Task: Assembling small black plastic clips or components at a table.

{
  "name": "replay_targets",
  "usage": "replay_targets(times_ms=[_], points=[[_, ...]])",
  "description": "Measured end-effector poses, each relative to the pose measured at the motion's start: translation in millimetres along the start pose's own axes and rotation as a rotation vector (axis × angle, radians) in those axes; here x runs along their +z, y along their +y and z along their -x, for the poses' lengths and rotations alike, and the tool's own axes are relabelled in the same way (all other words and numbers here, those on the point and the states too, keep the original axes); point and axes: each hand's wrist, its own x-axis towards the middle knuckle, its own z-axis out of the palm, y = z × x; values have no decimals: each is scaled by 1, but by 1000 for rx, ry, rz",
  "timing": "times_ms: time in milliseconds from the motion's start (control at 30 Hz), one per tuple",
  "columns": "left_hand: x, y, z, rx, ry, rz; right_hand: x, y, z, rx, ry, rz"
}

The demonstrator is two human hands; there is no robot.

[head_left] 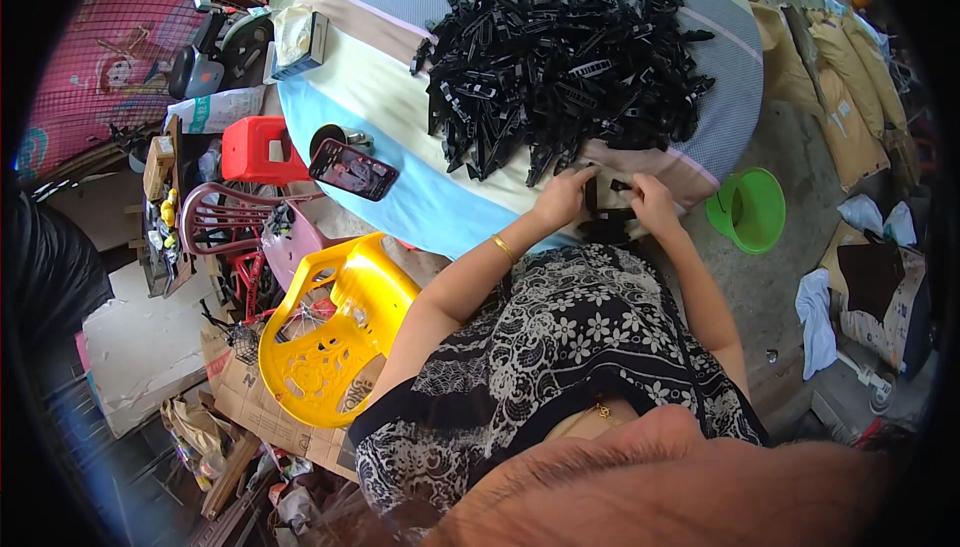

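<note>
A large heap of black plastic parts [560, 67] covers the far middle of the cloth-covered table [350, 47]. At its near edge, close to my body, my left hand [562, 199] has its fingers closed on a narrow black plastic part [591, 193]. Just to the right, my right hand [654, 205] pinches a small black piece [619, 186]. The two hands are a little apart. More dark parts [608, 222] lie between my wrists, against my patterned top; their shape is hard to make out.
Left on the table are a phone [353, 169] leaning on a metal cup [345, 135] and a tissue box [300, 45]. A yellow chair [335, 332] and a red stool [260, 150] stand left. On the right floor are a green bucket [748, 211] and brown sacks [850, 127].
</note>
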Motion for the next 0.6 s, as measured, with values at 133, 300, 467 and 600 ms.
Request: replay_targets(times_ms=[133, 300, 467, 600], points=[[-9, 18, 0, -31, -18, -156, -8, -33, -2, 88, -30, 32], [-13, 6, 4, 160, 32, -404, 1, -22, -6, -160, 120, 137], [-8, 6, 16, 82, 76, -343, 1, -31, -5, -275, 37, 157], [-7, 0, 15, 88, 131, -208, 5, -38, -9, -331, 2, 216]])
